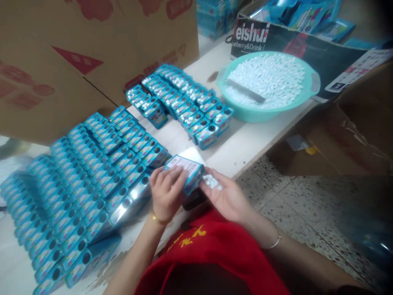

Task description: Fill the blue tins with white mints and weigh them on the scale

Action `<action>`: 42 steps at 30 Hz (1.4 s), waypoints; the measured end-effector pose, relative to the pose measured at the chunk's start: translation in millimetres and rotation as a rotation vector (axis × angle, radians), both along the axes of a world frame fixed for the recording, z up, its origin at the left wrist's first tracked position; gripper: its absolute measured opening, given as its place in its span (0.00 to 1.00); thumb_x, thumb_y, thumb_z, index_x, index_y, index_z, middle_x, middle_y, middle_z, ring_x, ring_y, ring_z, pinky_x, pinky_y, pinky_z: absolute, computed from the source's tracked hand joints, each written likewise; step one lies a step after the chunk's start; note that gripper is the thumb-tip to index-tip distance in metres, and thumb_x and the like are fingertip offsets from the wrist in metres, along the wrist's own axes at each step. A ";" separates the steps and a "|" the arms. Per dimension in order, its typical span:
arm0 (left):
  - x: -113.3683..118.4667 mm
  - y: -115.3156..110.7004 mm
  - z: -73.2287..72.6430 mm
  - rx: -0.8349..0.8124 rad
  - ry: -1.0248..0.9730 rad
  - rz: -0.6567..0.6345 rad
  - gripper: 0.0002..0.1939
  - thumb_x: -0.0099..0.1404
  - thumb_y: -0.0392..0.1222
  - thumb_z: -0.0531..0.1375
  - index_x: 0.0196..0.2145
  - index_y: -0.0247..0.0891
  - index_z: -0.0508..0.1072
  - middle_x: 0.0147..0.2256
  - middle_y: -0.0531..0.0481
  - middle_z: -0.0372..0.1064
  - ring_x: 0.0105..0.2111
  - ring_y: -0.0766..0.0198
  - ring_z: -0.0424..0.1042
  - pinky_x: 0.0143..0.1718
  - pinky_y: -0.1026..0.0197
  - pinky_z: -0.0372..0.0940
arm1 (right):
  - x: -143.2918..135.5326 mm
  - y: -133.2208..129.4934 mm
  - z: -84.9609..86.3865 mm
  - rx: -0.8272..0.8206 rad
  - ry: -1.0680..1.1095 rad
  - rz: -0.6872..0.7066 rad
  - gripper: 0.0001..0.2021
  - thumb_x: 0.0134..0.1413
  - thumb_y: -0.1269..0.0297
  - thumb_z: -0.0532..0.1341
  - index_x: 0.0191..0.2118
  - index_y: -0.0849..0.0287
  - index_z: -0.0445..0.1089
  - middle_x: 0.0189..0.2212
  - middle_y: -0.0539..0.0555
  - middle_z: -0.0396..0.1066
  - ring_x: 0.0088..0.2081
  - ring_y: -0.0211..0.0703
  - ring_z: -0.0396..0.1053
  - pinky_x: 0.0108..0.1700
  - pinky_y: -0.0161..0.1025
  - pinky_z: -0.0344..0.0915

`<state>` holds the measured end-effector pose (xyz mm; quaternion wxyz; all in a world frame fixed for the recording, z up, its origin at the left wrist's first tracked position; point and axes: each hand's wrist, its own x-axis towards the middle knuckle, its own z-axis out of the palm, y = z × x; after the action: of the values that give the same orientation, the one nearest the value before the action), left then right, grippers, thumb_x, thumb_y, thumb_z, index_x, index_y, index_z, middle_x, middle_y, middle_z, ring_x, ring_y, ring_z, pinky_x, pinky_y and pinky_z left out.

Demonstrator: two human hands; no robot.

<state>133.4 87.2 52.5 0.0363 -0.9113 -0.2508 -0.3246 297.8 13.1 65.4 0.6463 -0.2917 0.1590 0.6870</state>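
Note:
My left hand (168,188) is closed around a small blue box (189,167) with a white printed label facing up. The box is tipped on its side over my right hand (229,196). That hand is cupped with its palm up, and a small heap of white pellets (212,182) rests on its fingers, right by the end of the box. Whether pellets are passing between box and palm cannot be made out. Under the box, a white object (194,153) shows in part on the table, and a dark object (194,200) lies below it at the edge.
Rows of blue boxes with round holes (92,176) cover the left of the table (242,151). Farther back, more boxes (184,98) have white pellets on top. A turquoise basin (260,114) holds pellets and a flat strip (245,91). Cartons (123,41) stand behind.

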 end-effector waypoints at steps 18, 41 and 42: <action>9.2 10.4 -35.5 -0.693 -0.444 0.209 0.26 0.56 0.44 0.65 0.49 0.38 0.63 0.45 0.45 0.65 0.46 0.59 0.68 0.49 0.55 0.65 | 28.7 -17.7 -19.2 -0.086 -0.150 -0.038 0.09 0.58 0.74 0.54 0.41 0.68 0.70 0.41 0.63 0.76 0.49 0.46 0.71 0.53 0.39 0.68; -33.6 10.2 18.7 -0.346 -0.397 0.367 0.09 0.63 0.41 0.58 0.41 0.39 0.70 0.39 0.48 0.69 0.40 0.62 0.69 0.39 0.58 0.66 | 41.0 -35.8 -25.1 -0.123 -0.166 -0.020 0.10 0.57 0.75 0.55 0.42 0.68 0.70 0.40 0.63 0.76 0.48 0.44 0.72 0.49 0.34 0.71; -32.5 10.3 18.7 -0.342 -0.387 0.363 0.09 0.63 0.41 0.58 0.41 0.39 0.70 0.38 0.48 0.69 0.40 0.62 0.69 0.38 0.59 0.66 | 40.8 -35.9 -25.0 -0.122 -0.162 -0.017 0.10 0.57 0.75 0.55 0.43 0.68 0.70 0.40 0.63 0.76 0.48 0.44 0.72 0.49 0.34 0.71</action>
<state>100.9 97.5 71.2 -0.1084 -0.7657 -0.4628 -0.4333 338.5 -22.8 40.5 0.6437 -0.3837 0.1502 0.6448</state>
